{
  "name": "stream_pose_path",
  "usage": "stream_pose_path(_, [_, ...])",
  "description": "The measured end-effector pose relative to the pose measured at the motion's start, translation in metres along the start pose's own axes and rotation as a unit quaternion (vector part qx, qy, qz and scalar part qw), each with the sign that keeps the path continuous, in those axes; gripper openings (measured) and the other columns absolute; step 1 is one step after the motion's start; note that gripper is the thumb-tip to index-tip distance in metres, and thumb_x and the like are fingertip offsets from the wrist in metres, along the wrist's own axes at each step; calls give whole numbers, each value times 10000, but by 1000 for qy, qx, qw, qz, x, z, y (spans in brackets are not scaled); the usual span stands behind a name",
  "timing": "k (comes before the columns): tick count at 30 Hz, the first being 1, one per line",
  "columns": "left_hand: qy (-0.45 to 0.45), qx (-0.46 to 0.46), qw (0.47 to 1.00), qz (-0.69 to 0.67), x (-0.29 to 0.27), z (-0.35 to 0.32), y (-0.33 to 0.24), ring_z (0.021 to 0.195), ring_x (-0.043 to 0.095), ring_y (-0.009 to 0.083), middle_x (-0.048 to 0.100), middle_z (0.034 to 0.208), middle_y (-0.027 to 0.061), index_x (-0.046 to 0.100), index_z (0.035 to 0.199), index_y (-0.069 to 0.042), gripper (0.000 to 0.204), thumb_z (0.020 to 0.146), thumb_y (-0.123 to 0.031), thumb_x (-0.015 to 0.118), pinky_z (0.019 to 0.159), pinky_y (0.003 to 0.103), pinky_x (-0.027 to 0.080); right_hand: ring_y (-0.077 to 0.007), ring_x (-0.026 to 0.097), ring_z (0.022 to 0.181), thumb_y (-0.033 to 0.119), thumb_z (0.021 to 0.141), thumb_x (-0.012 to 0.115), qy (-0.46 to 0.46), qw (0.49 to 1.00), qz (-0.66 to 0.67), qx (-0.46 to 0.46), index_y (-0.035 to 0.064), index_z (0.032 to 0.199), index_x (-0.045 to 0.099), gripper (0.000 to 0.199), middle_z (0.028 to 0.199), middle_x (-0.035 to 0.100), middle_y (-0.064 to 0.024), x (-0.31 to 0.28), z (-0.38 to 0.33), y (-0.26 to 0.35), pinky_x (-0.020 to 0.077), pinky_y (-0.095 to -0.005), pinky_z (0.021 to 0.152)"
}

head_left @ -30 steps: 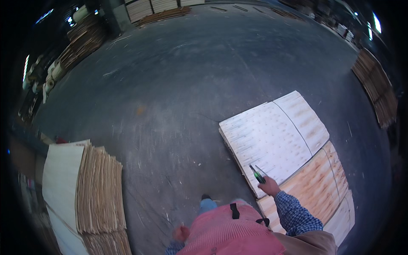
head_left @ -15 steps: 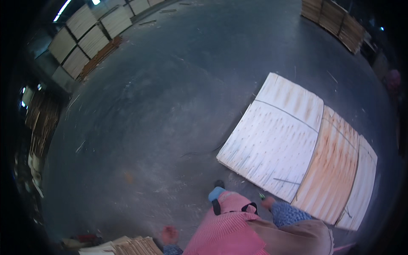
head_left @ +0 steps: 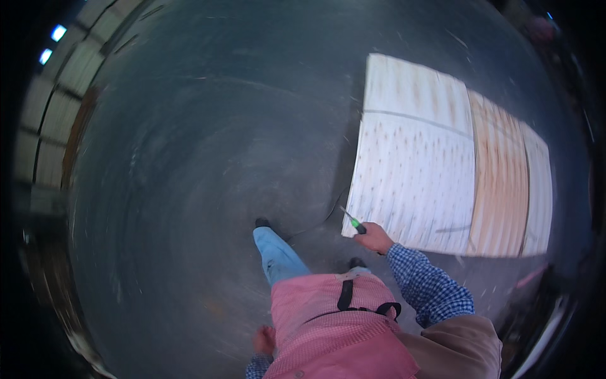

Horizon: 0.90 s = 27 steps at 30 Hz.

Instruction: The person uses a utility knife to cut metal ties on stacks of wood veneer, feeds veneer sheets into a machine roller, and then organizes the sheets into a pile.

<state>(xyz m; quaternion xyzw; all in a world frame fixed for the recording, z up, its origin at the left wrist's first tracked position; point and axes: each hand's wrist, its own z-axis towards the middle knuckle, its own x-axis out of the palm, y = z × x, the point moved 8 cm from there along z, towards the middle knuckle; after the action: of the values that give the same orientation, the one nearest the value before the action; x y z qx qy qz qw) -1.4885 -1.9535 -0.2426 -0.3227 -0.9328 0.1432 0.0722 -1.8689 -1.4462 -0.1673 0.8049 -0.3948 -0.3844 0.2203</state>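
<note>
My right hand (head_left: 376, 238) is closed round the handle of a slim hand tool (head_left: 357, 225) with a green and black grip and a thin metal shaft. Whether it is a screwdriver or a narrow knife is not plain. The shaft points away and to the left, over the near left corner of a stack of white veneer sheets (head_left: 413, 180). A flat strap (head_left: 416, 120) runs across that stack. My left hand (head_left: 264, 340) hangs low beside the pink apron (head_left: 328, 316), apart from any object; its fingers are blurred.
Against the white stack's right side lie an orange-brown veneer stack (head_left: 500, 180) and a narrower pale one (head_left: 537, 189). A dark thin cord or strap (head_left: 329, 216) trails on the floor by the near left corner. Stacked pale boards (head_left: 58, 117) line the far left.
I have stepped forward and turned, so the stacks swing round in view. My right hand with the tool has moved out from the apron to the stack's near left corner.
</note>
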Motion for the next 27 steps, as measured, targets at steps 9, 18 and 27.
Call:
stream_pose_path(9, [34,-46,954,294,303,121,-240,755,628,145,633,808,33,583,969,-85,167,964,-249,550,610,281,492,-448,605,937,249,804,593,-90,962,-20,258,37,1004,626,293,959,645,-260,156,75,-126,471,-515,808])
stream_pose_path(18, [-75,-27,870,486,330,185,-244,642,629,136,632,783,37,570,925,-86,153,947,-237,569,536,246,487,-410,629,864,263,842,620,-71,939,249,225,19,1007,607,295,910,648,-242,239,177,-49,486,-464,737])
stream_pose_path(27, [66,26,885,461,589,133,-218,700,648,153,650,805,53,549,862,-88,177,965,-232,560,573,246,513,-426,630,876,353,826,606,-131,910,234,315,2,1043,544,417,917,652,-263,71,184,-55,484,-497,785])
